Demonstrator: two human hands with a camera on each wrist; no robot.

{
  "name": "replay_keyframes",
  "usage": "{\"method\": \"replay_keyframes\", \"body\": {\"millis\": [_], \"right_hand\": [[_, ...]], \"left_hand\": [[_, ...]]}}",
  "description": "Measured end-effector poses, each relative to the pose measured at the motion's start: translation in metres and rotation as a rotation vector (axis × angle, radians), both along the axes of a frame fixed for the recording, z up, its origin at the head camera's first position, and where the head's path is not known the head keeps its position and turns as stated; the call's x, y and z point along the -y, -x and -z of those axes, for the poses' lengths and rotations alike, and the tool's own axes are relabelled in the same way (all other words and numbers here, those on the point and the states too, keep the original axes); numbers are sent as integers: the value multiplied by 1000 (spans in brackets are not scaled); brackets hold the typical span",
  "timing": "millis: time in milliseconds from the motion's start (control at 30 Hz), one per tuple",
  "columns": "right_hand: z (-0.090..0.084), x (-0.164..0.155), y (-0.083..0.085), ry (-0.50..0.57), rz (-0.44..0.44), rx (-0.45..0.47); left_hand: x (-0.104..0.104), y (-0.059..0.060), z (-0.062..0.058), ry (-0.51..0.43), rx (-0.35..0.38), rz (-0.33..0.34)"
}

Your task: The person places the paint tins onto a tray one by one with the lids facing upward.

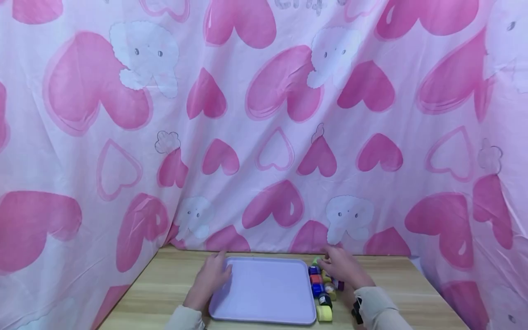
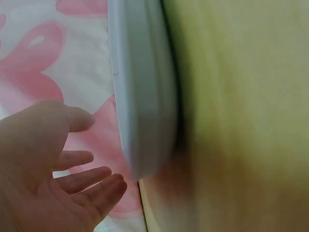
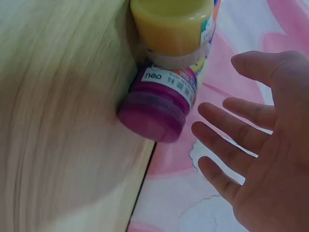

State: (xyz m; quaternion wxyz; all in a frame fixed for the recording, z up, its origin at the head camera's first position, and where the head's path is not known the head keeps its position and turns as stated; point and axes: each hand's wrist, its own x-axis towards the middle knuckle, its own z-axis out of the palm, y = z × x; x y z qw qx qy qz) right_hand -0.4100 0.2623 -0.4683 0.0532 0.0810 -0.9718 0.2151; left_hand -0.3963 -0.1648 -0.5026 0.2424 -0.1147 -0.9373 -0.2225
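Note:
A pale lavender tray lies flat on the table. My left hand is at its left edge, and in the left wrist view the fingers are spread and loosely bent, holding nothing. Along the tray's right side stand small paint jars, among them a red jar, a blue jar, a black jar and a pale yellow jar. My right hand hovers by the far jars, close to a green jar. Its fingers are relaxed and apart, beside a purple jar and a yellow jar.
The wooden table extends to both sides of the tray. A pink curtain with hearts hangs behind the table and along both sides.

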Motion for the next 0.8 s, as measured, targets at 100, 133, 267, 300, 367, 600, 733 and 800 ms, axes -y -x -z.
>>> {"method": "replay_keyframes", "body": {"millis": [100,133,267,300,367,600,733,800], "right_hand": [[6,2,6,2,2,20],[8,3,8,4,-1,25],[16,5,12,-7,7,49],[17,5,14,-5,10,54],[20,6,15,-3,15,58],[29,7,26,-2,28,46],[28,9,30,23,32,49],[27,11,30,50,34,54]], "left_hand": [[4,9,21,-41,-23,10],[7,15,30,-54,-18,13],[13,30,57,-103,2,13],[15,33,62,-115,-12,28],[17,34,64,-128,-13,46],[28,37,63,-124,52,50],[29,37,54,-130,56,74],[34,53,68,-120,36,72]]}}
